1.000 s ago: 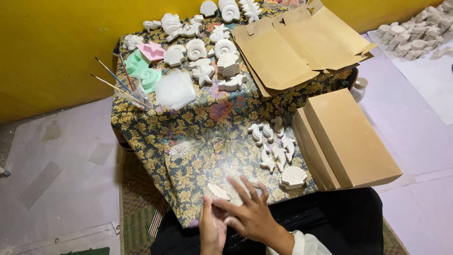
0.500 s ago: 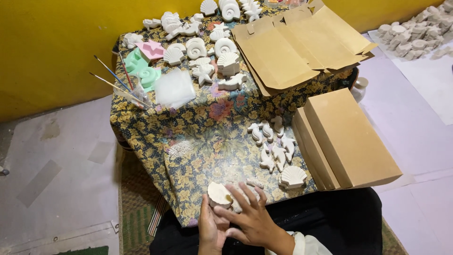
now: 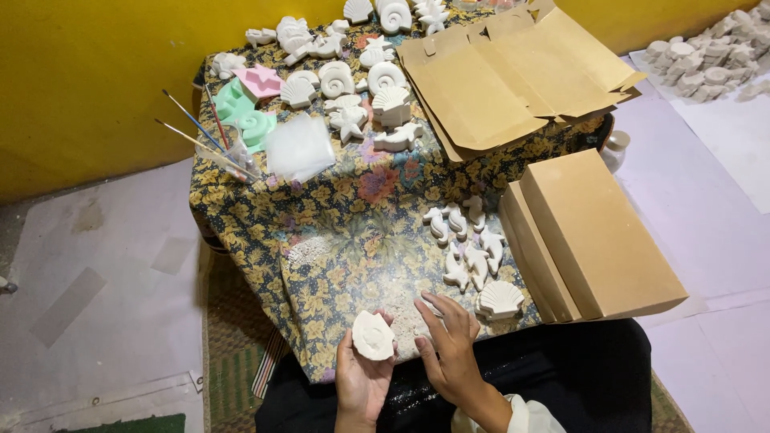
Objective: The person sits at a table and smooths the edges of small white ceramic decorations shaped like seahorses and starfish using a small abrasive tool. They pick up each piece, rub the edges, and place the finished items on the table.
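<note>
Fingers (image 3: 350, 346) of your left hand (image 3: 361, 383) curl up around a white plaster shell piece (image 3: 374, 335), clamped on its edges with the flat face turned up toward you. It sits in that hand at the near edge of the counter (image 3: 337, 232), just over the flower-patterned cloth. Your right hand (image 3: 449, 353) lies just beside it, to the right, fingers spread apart and resting on a patch of white dust on the cloth, gripping nothing. So the piece lies to the left of your free fingers, near them but not touching, and your left hand alone carries it. It is roundish, with no clear long axis. Just beyond your right hand sits a white scallop shell cast (image 3: 499, 299), with a cluster of small seahorse casts (image 3: 465, 244) behind it and a closed brown cardboard box (image 3: 597, 232) to their right.
</note>
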